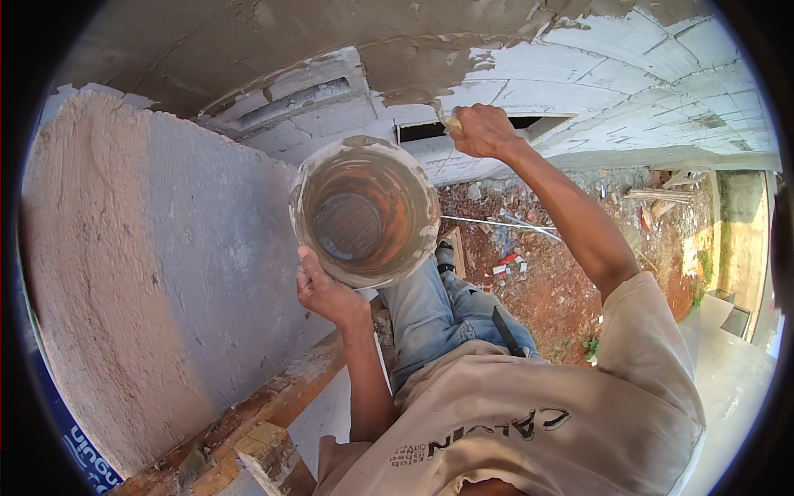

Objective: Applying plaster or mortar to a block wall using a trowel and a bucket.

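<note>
My left hand [329, 291] grips the side of a round bucket [425, 194] near its rim, thumb on the edge. The bucket tilts so that its inside faces me; grey mortar smears its wall and a thin layer lies at the bottom. My right hand [484, 132] is wrapped round the pale handle of a trowel [452, 124], held close to the block wall [538, 70]. Only the trowel's handle and thin metal neck show clearly; I cannot make out the blade. Wet grey mortar [289, 41] covers the upper part of that wall, ending raggedly just above the trowel.
A dark slot-like opening [426, 131] lies in the wall beside my right hand. A rough plastered wall [223, 248] stands close on the left. Wooden beams [285, 393] run below my left arm. Far below, red ground [562, 289] holds debris and a white pole [496, 221].
</note>
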`<action>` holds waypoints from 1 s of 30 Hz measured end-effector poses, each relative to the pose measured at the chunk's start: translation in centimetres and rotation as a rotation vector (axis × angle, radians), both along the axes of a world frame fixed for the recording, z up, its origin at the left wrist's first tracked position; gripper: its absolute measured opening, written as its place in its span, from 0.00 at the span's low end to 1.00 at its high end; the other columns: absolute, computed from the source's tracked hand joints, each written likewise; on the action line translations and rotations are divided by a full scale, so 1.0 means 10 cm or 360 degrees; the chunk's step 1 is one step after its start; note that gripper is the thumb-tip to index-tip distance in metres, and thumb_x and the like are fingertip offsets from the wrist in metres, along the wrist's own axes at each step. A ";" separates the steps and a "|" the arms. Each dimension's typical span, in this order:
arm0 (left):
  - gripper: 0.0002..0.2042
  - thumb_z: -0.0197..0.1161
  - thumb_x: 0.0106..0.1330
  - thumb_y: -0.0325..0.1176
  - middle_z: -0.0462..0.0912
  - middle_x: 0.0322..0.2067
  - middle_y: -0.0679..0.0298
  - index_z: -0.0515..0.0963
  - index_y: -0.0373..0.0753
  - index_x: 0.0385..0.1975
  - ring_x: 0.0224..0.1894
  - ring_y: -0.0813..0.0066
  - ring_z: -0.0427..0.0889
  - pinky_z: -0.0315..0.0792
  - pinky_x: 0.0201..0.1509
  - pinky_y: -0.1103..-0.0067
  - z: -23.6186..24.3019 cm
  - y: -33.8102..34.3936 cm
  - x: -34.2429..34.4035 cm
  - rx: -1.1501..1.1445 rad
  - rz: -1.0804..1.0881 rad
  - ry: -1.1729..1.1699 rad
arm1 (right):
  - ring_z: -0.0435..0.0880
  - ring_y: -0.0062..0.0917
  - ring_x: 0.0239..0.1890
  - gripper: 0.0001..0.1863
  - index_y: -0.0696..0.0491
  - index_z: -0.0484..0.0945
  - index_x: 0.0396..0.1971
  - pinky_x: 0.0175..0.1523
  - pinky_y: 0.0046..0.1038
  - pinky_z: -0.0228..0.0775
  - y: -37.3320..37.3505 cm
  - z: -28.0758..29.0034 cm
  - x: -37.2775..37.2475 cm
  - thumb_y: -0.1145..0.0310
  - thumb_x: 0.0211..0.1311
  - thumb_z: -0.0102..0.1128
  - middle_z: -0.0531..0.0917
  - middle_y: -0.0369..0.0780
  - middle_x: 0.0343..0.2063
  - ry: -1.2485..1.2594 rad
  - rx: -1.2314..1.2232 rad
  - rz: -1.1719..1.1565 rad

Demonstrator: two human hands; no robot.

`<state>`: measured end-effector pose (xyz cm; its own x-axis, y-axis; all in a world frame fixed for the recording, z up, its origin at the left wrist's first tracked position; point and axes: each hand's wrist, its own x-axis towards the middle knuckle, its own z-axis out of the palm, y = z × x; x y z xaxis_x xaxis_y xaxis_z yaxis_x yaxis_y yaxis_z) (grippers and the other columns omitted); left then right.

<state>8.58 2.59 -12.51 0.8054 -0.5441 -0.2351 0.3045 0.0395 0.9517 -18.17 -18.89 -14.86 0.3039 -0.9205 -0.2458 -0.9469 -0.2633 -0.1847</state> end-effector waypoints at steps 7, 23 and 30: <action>0.22 0.65 0.79 0.42 0.79 0.24 0.72 0.71 0.42 0.20 0.28 0.85 0.73 0.70 0.36 0.78 0.03 -0.04 0.12 0.0035 0.0085 0.0042 | 0.89 0.52 0.44 0.19 0.63 0.86 0.34 0.52 0.48 0.80 -1.04 0.08 0.33 0.59 0.59 0.62 0.88 0.58 0.39 0.0185 0.0012 0.0228; 0.19 0.68 0.77 0.38 0.73 0.24 0.78 0.73 0.45 0.20 0.29 0.87 0.68 0.67 0.38 0.79 -0.25 0.04 0.16 0.0133 -0.0057 0.0130 | 0.90 0.47 0.47 0.19 0.62 0.88 0.40 0.56 0.44 0.81 -0.67 -0.10 -0.10 0.59 0.64 0.64 0.89 0.55 0.40 0.0607 -0.0160 0.0334; 0.20 0.68 0.77 0.39 0.72 0.24 0.78 0.73 0.45 0.20 0.29 0.88 0.67 0.66 0.37 0.80 -0.29 0.03 0.14 0.0163 -0.0032 0.0097 | 0.90 0.50 0.47 0.18 0.63 0.88 0.35 0.56 0.45 0.81 -0.89 0.19 0.27 0.60 0.62 0.64 0.89 0.57 0.40 0.0510 -0.0285 0.0389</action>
